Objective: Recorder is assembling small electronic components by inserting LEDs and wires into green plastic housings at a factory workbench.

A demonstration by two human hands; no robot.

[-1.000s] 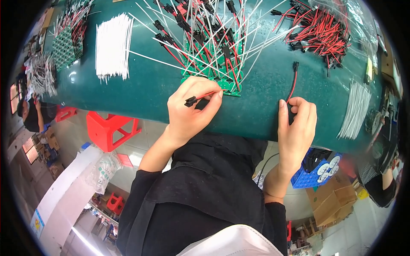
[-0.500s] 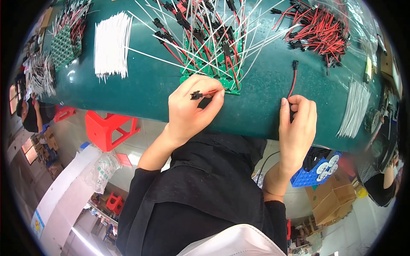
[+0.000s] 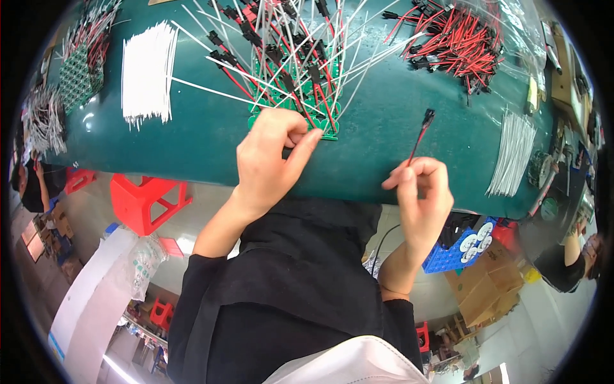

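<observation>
Right of centre, the right hand (image 3: 427, 200) is pinching a red-and-black connector lead (image 3: 419, 142) low, probably aiding control; at centre, the left hand (image 3: 265, 157) is curling by the green circuit-board panel (image 3: 330, 136), its hold unclear.

Bright light, curved dark-rimmed edges

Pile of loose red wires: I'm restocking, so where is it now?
In the head view, the pile of loose red wires lies at the upper right, on the green table, beside the clear plastic and beyond the right hand.
</observation>
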